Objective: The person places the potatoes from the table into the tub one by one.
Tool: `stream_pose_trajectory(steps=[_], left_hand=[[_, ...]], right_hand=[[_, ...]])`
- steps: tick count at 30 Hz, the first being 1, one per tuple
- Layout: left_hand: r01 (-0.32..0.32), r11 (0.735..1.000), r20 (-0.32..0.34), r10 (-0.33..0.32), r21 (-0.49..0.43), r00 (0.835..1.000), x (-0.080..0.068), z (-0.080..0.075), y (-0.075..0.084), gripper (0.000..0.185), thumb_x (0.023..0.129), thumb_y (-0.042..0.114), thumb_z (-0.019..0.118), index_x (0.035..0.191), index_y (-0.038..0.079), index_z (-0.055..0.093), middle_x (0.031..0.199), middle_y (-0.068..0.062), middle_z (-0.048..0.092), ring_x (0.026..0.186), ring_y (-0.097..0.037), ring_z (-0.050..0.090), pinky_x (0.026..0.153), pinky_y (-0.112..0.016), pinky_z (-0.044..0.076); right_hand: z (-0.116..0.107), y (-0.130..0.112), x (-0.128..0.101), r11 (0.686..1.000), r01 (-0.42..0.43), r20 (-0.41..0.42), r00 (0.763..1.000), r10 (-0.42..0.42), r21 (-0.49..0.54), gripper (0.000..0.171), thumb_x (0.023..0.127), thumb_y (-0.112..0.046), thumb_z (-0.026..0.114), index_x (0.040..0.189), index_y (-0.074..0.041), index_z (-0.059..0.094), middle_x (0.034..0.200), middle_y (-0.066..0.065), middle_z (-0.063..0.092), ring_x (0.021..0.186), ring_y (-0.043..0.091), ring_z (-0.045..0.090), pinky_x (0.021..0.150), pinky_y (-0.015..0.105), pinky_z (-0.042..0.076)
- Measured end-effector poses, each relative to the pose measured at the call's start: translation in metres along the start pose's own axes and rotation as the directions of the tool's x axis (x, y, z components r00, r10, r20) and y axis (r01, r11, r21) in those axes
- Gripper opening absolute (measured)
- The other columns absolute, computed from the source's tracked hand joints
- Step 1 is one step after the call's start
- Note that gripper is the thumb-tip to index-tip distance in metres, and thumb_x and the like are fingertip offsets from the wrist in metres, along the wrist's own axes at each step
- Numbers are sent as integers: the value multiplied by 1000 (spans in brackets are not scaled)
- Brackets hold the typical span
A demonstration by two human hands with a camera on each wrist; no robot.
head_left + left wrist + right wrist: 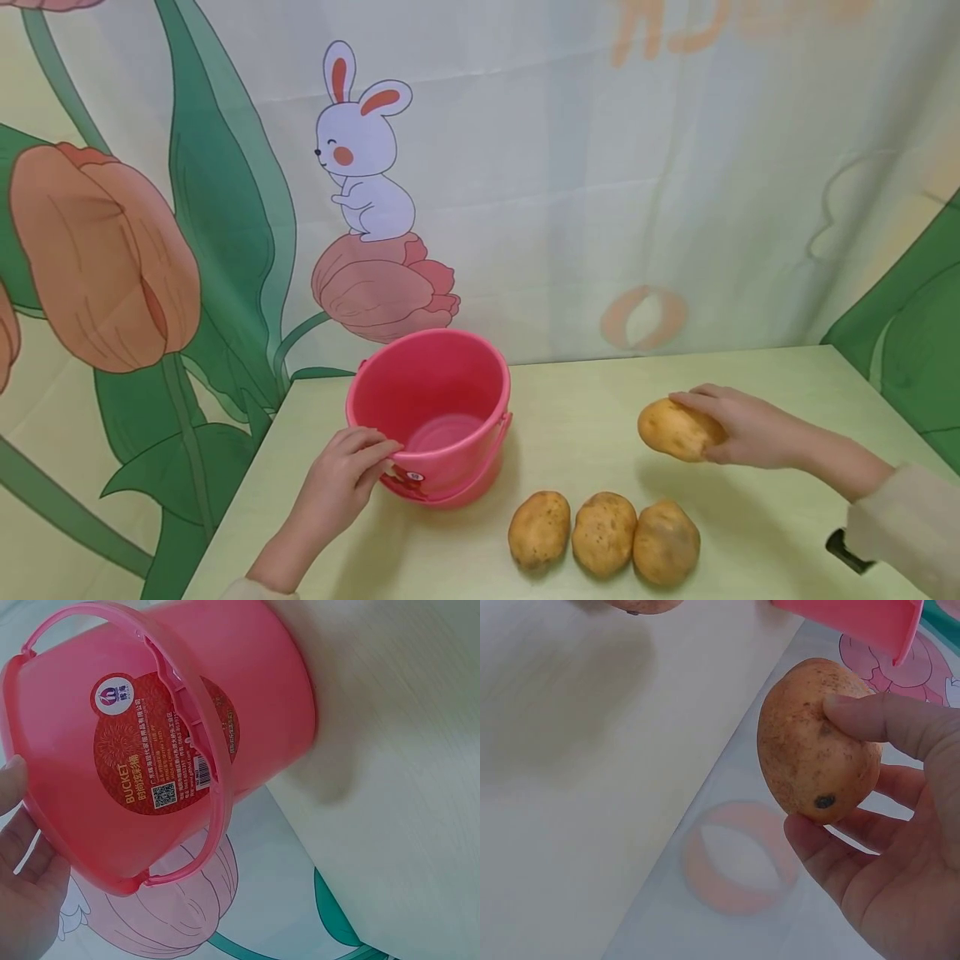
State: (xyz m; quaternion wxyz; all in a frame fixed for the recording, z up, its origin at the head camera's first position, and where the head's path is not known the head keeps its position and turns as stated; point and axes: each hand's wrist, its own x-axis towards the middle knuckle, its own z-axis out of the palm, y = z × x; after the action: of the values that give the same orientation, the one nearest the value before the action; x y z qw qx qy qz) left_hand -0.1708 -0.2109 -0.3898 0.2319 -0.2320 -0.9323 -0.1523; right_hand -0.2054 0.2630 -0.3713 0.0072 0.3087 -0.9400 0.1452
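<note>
While the left hand (341, 479) curls its fingers over the near rim of a round pink plastic bucket (435, 417) standing at the back left of the pale green desk (585, 433), the right hand (750, 425) holds an oval, brown-speckled yellow potato (678, 429) lifted clear of the desk, to the right of the bucket and well apart from it. The head view alone shows three more yellow-brown potatoes (603, 533) lying in a touching row at the front of the desk, and the white cartoon rabbit (363, 158) printed on the tulip-patterned backdrop cloth (675, 183). The left wrist view shows what the head view hides: a round red label (161, 754) reading "BUCKET" on the bucket's wall, crossed by the lowered pink handle (202, 735). The right wrist view shows the grip closed on the potato, thumb above and fingers below, with a dark eye spot (825, 801) near its lower end.
</note>
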Motion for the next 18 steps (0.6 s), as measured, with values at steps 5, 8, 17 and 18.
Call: stream_pose_trajectory(steps=[5, 8, 17, 18], left_hand=[[-60, 998, -59, 60, -5, 996, 0, 1, -2, 30, 65, 8, 76, 93, 14, 70, 89, 1, 61, 90, -16, 52, 67, -28, 54], [-90, 996, -83, 88, -14, 993, 0, 2, -2, 29, 64, 6, 76, 92, 13, 70, 88, 1, 61, 89, -16, 52, 67, -28, 53], [-70, 997, -60, 69, -22, 996, 0, 0, -2, 28, 66, 8, 75, 93, 13, 70, 90, 1, 60, 90, -16, 52, 68, -29, 53], [-67, 997, -59, 66, -23, 996, 0, 0, -2, 28, 66, 8, 75, 93, 13, 70, 89, 1, 60, 90, -16, 52, 68, -29, 53]], right_hand=[[-2, -4, 4, 1000, -4, 11, 1000, 4, 7, 64, 66, -11, 73, 123, 2, 47, 111, 18, 54, 98, 32, 53, 78, 46, 47], [-4, -6, 6, 1000, -5, 14, 1000, 5, 9, 63, 66, -10, 72, 123, 2, 47, 112, 18, 53, 99, 33, 53, 79, 46, 46], [-10, -14, 15, 1000, 20, 14, 1000, -20, -13, 63, 67, -11, 72, 124, 1, 47, 113, 18, 53, 100, 34, 52, 79, 46, 46], [-11, -15, 17, 1000, 24, 13, 1000, -24, -15, 63, 67, -10, 72, 124, 1, 47, 113, 18, 53, 100, 33, 52, 79, 46, 46]])
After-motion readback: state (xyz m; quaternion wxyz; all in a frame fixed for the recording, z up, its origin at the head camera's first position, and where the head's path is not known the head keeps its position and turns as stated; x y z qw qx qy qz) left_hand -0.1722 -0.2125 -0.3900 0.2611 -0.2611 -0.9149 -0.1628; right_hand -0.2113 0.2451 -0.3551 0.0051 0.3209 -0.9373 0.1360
